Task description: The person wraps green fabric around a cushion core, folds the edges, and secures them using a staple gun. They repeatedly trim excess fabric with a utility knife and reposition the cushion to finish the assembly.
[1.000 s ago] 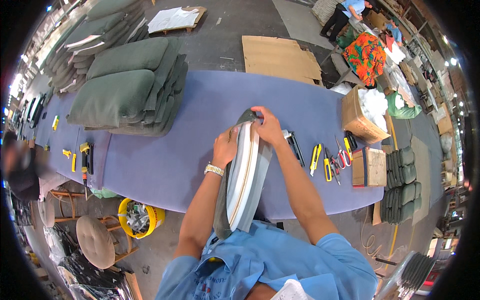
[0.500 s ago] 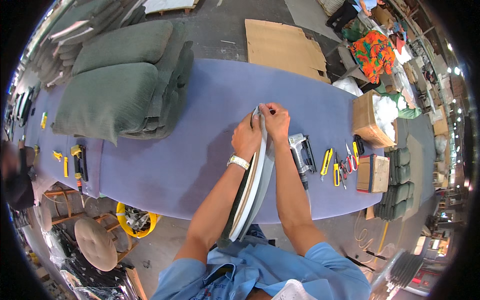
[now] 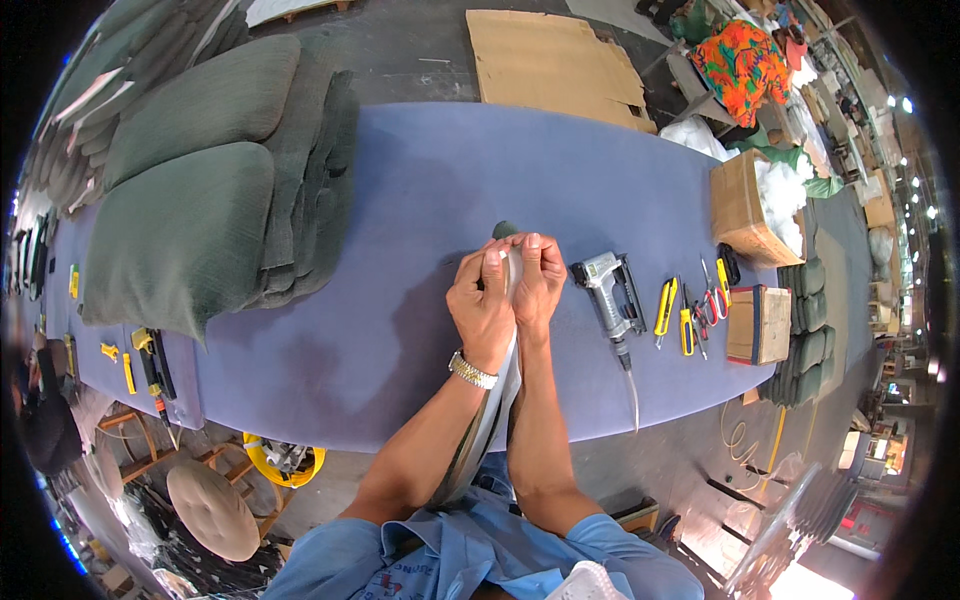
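Observation:
A padded panel [image 3: 486,428] stands on edge between my forearms, dark green fabric on its left side and pale grey layers on its right. Both hands pinch the upper end of this edge. My left hand [image 3: 480,300], with a metal-band watch above its wrist, is closed on the left side with the thumb on top. Close beside it, my right hand [image 3: 538,287] is closed on the right side, fingers curled. A dark green tip [image 3: 505,229] of the panel shows past the knuckles. To the right, a pneumatic staple gun [image 3: 608,295] lies untouched on the table.
On the blue-covered table [image 3: 400,380], dark green cushions [image 3: 190,220] are stacked left. A yellow utility knife [image 3: 666,308], red-handled scissors [image 3: 714,305], a small box [image 3: 758,325] and a carton of white stuffing [image 3: 740,212] are at right. A yellow bucket [image 3: 285,470] stands below.
Both hands have come down the view and closer together, still gripping the panel's edge. The panel has turned so that less of its white layer shows. The head view has shifted slightly.

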`<state>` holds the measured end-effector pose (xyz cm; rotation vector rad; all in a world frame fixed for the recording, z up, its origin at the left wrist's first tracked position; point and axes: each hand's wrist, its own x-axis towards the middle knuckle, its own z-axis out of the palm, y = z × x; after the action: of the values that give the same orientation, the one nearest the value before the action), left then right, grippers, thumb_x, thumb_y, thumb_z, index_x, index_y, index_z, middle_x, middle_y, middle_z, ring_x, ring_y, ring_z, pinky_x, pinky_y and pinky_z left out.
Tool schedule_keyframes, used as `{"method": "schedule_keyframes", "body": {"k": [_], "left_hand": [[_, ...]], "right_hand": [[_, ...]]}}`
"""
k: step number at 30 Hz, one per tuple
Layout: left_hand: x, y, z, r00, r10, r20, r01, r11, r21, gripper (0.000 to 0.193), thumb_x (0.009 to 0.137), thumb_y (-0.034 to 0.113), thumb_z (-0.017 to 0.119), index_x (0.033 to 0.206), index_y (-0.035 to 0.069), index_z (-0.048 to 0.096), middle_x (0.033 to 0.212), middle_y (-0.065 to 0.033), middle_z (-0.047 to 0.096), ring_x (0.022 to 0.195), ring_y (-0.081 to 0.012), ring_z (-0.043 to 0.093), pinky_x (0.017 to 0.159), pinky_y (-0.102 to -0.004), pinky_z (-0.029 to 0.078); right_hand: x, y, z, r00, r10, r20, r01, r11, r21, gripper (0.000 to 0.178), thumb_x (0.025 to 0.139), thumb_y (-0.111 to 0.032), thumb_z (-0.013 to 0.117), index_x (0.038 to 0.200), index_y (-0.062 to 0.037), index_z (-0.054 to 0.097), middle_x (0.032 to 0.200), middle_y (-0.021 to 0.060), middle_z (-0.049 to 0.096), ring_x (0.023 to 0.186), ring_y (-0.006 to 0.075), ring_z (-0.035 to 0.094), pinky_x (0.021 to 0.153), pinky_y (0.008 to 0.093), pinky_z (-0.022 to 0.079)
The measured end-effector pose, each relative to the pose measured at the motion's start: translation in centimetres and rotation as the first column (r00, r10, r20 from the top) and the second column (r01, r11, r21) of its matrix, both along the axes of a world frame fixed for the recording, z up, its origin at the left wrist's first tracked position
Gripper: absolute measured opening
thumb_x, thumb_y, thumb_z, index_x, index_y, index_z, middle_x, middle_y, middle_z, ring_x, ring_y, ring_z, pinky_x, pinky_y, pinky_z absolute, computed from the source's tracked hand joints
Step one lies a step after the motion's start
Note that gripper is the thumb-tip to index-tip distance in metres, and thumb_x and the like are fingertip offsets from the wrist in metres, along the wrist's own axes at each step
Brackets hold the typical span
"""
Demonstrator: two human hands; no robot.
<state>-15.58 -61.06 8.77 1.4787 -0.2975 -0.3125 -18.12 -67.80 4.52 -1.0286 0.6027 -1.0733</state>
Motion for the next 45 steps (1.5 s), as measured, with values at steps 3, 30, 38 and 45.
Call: {"method": "schedule_keyframes", "body": {"k": [3,30,38,45], "left_hand": [[-0.3,0.1,-0.7,1.000,0.000,0.009,0.001,1.000,-0.009,0.032,0.106,0.024,0.058,0.101,-0.003,0.074,0.105,-0.0159,0.074,0.109,-0.0286,0.070,0.094,-0.0386,0.053],[5.7,-3.9,-3.3,0.682,-0.720,0.131,0.720,0.692,0.052,0.040,0.108,0.029,0.050,0.137,0.005,0.063,0.148,-0.0144,0.057,0.146,-0.0312,0.044,0.120,-0.0437,0.032],[3.7,-4.9,-3.9,0.735,-0.666,0.129,0.656,0.746,0.112,0.043,0.098,0.016,0.064,0.140,0.009,0.060,0.138,-0.0124,0.064,0.142,-0.0361,0.047,0.117,-0.0466,0.035],[3.0,-5.1,-3.7,0.741,-0.650,0.169,0.638,0.760,0.127,0.047,0.097,0.013,0.064,0.143,0.006,0.057,0.134,-0.0139,0.066,0.140,-0.0329,0.048,0.119,-0.0449,0.034]], "right_hand": [[-0.3,-0.3,-1.1,0.998,0.022,0.060,-0.023,1.000,0.016,0.026,0.109,-0.019,0.053,0.090,-0.0018,0.059,0.088,0.0082,0.065,0.081,0.0142,0.060,0.082,0.0312,0.053],[-5.8,-1.6,-1.2,0.993,0.095,0.071,-0.093,0.995,-0.035,0.030,0.109,-0.026,0.052,0.088,-0.0055,0.054,0.090,0.0100,0.061,0.081,0.0135,0.053,0.081,0.0294,0.044],[-7.8,-3.7,-0.9,0.990,0.143,0.008,-0.142,0.988,-0.068,0.027,0.105,-0.024,0.060,0.093,-0.0003,0.061,0.096,0.0144,0.067,0.090,0.0186,0.062,0.086,0.0332,0.049],[-16.1,-10.8,-6.1,0.363,-0.293,-0.884,-0.188,0.907,-0.377,0.050,0.086,-0.008,0.077,0.133,-0.0055,0.058,0.131,0.0152,0.063,0.117,0.0317,0.062,0.099,0.0428,0.050]]}}
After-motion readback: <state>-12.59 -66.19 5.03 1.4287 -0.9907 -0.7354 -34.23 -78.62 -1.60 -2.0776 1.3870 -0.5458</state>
